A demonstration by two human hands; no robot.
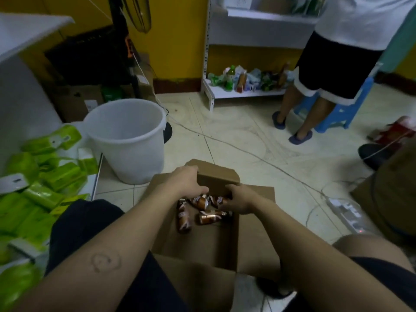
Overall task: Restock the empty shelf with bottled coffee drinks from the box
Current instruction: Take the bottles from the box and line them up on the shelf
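Observation:
An open cardboard box (209, 244) sits on the floor between my knees. Several brown bottled coffee drinks lie on their sides at its far end. Two lie apart from my hands: one bottle (183, 216) at the left, another bottle (213, 217) nearer the middle. My left hand (186, 182) reaches into the box over a bottle (199, 202); its fingers curl down, and whether they grip it is hidden. My right hand (237, 200) curls round another bottle (219, 200). A white shelf unit (225, 92) stands by the yellow wall.
A white plastic bucket (128, 138) stands left of the box. Green packets (42, 188) are piled at the far left. A person in slippers (299, 136) stands at the shelf beside a blue stool (337, 118). Cables and a power strip (346, 212) lie at the right.

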